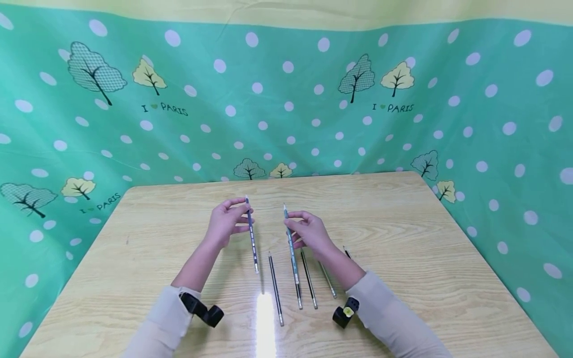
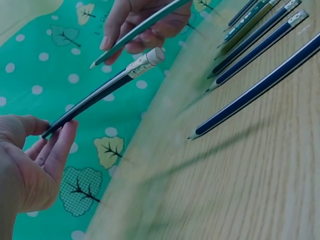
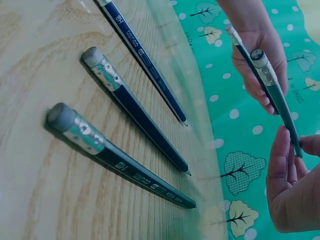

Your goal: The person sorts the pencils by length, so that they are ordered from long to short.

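In the head view my left hand [image 1: 226, 222] pinches a dark blue pencil [image 1: 252, 243] near its pointed end. The tip points away from me and the eraser end hangs toward me. Beside it my right hand [image 1: 313, 232] pinches a light blue-green pencil [image 1: 292, 253], likewise near the tip. The left wrist view shows the dark pencil [image 2: 95, 99] between thumb and fingertips, held up off the table. In the right wrist view the green-looking pencil [image 3: 280, 97] rises from the fingertips, its eraser end overlapping the left hand's pencil.
Several pencils lie on the wooden table [image 1: 170, 214], among them a dark one [image 1: 275, 288] between the hands and a green one [image 1: 309, 279] by the right hand. One pencil [image 1: 347, 252] is partly hidden by the right forearm. A green dotted cloth [image 1: 286, 94] hangs behind the table.
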Demonstrator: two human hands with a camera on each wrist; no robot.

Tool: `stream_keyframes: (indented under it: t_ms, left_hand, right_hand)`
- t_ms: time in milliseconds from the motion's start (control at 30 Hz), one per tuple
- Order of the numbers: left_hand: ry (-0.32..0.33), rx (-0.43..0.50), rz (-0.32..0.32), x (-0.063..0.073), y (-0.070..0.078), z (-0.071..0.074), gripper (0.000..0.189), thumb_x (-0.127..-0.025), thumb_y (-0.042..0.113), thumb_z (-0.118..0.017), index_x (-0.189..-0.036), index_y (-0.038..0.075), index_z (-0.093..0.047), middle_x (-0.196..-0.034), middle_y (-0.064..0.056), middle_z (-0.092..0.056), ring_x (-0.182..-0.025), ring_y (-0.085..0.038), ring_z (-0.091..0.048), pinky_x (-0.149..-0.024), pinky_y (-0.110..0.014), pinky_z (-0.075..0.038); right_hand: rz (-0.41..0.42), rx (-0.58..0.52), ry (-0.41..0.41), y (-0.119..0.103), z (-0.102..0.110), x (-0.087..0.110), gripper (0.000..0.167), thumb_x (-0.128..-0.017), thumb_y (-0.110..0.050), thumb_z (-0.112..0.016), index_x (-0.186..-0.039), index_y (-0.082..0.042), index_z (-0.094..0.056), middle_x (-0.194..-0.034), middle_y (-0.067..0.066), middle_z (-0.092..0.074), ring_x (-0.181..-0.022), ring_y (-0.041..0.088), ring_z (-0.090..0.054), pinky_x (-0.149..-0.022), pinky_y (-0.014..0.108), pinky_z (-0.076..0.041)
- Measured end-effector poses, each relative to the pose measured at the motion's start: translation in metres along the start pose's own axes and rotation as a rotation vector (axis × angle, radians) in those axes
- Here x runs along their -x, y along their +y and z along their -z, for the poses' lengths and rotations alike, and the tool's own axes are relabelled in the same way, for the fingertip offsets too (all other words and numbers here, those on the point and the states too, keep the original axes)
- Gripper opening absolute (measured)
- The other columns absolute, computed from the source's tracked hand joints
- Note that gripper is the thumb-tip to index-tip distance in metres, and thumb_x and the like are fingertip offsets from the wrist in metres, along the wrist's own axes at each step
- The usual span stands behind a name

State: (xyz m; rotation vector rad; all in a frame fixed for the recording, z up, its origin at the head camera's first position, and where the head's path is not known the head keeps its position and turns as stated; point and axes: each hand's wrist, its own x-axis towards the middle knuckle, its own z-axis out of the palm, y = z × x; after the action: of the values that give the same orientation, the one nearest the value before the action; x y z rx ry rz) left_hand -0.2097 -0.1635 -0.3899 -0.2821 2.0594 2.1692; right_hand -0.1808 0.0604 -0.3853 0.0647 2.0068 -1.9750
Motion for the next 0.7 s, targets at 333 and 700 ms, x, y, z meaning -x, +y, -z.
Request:
stream_keyframes:
  t_ms: [333, 700]
  left_hand:
    - [0.061, -0.073, -0.006, -0.016, 0.009, 0.008, 0.04, -0.091, 0.021, -0.06, -0.127, 0.008, -0.051, -0.084, 0.006, -0.067, -0.066, -0.011, -0.068, -0.067, -0.031, -0.06]
    - [0.11, -0.137, -0.023, -0.048, 0.02, 0.001, 0.041, -0.09, 0.022, -0.061, -0.128, 0.01, -0.053, -0.111, -0.013, -0.063, -0.062, -0.01, -0.064, -0.066, -0.029, -0.06]
  right_hand:
    - [0.009, 0.012, 0.03, -0.014, -0.003, 0.016, 0.033, -0.09, -0.016, -0.061, -0.12, -0.003, -0.056, -0.071, -0.002, -0.059, -0.056, 0.009, -0.056, -0.049, 0.019, -0.053]
    - [-0.003, 0.005, 0.026, 0.01, 0.005, -0.007, 0.036, -0.089, -0.021, -0.063, -0.121, -0.007, -0.057, -0.071, -0.003, -0.059, -0.056, 0.01, -0.056, -0.048, 0.022, -0.053]
